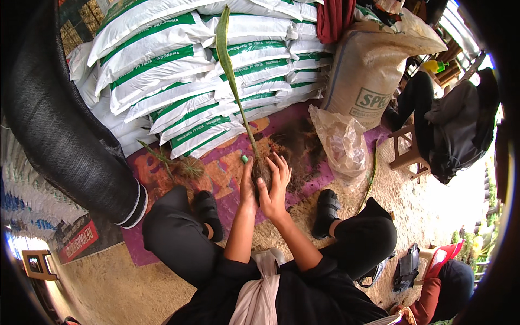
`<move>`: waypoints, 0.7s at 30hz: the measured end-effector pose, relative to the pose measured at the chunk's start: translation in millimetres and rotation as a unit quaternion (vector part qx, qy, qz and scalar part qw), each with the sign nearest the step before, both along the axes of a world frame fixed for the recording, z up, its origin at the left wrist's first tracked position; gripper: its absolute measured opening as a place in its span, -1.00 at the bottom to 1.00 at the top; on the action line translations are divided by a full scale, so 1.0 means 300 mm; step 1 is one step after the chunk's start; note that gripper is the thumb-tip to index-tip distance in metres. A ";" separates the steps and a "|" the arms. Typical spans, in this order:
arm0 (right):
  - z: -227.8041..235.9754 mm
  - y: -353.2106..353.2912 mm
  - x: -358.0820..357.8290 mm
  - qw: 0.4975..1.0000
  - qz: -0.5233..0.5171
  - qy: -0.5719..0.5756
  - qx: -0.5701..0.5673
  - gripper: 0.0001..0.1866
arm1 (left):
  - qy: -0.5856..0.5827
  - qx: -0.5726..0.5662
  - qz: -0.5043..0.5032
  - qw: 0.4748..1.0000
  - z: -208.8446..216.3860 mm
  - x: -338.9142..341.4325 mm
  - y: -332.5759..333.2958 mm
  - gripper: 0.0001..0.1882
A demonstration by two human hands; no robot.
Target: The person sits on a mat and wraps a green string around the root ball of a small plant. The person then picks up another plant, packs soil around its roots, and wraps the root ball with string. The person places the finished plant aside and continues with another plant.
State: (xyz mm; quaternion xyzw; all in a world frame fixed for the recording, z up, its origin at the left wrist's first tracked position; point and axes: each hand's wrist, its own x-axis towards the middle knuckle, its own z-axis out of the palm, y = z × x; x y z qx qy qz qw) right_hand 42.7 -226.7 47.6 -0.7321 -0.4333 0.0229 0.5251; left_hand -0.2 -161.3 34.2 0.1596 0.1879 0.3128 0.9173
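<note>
A tall plant with one long, narrow green leaf point(228, 65) stands nearly upright before me. Its brown, fibrous root ball point(262, 172) sits between my palms. My left hand point(247, 187) presses on it from the left, and my right hand point(276, 187) wraps round its right side, thumb toward me. A small green thing point(244, 159) shows by the left fingertips; I cannot tell what it is. Loose roots and dark soil point(298, 162) lie just beyond the right hand. To the left, another uprooted plant point(189, 168) rests on the purple patterned mat point(225, 162).
White and green filled bags point(179, 59) are stacked ahead. A large woven sack point(368, 70) and a clear plastic bag point(340, 143) stand at the right, near a long leaf point(372, 173) on the ground. A black roll point(70, 119) leans at left. People sit at right, one by a stool point(406, 154).
</note>
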 end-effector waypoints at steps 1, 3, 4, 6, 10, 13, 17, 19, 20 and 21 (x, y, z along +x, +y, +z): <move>-0.003 -0.003 -0.001 1.000 0.009 -0.006 -0.007 -0.43 | 0.012 0.010 -0.002 1.000 -0.002 -0.004 -0.005 -0.54; -0.012 -0.004 -0.006 1.000 0.009 -0.016 0.009 -0.42 | 0.030 0.024 -0.007 0.999 -0.005 -0.006 -0.005 -0.58; -0.015 -0.005 -0.008 1.000 0.011 -0.021 0.017 -0.42 | 0.036 0.029 -0.011 0.999 -0.006 -0.006 -0.002 -0.60; -0.015 -0.010 -0.009 1.000 0.008 -0.024 0.017 -0.41 | 0.050 0.039 -0.019 0.998 -0.006 -0.007 0.003 -0.64; -0.015 -0.016 -0.005 0.999 0.012 -0.045 0.026 -0.42 | 0.078 0.061 -0.020 0.995 -0.005 -0.006 0.002 -0.65; -0.022 -0.014 -0.004 0.998 0.023 -0.050 0.027 -0.43 | 0.069 0.082 -0.018 0.994 -0.015 -0.005 0.005 -0.61; 0.002 -0.016 -0.004 0.999 0.014 -0.033 0.039 -0.47 | 0.011 0.012 -0.025 1.000 -0.007 0.000 -0.008 -0.53; 0.007 -0.017 0.003 0.998 0.026 -0.048 0.015 -0.49 | -0.044 -0.023 -0.037 0.998 0.003 -0.010 -0.011 -0.50; 0.008 -0.018 0.005 0.998 0.032 -0.055 0.003 -0.50 | -0.028 0.004 -0.041 0.999 -0.004 -0.009 -0.011 -0.50; 0.007 -0.015 0.001 0.998 0.034 -0.043 0.015 -0.52 | -0.012 0.032 -0.043 0.998 -0.006 -0.011 -0.006 -0.49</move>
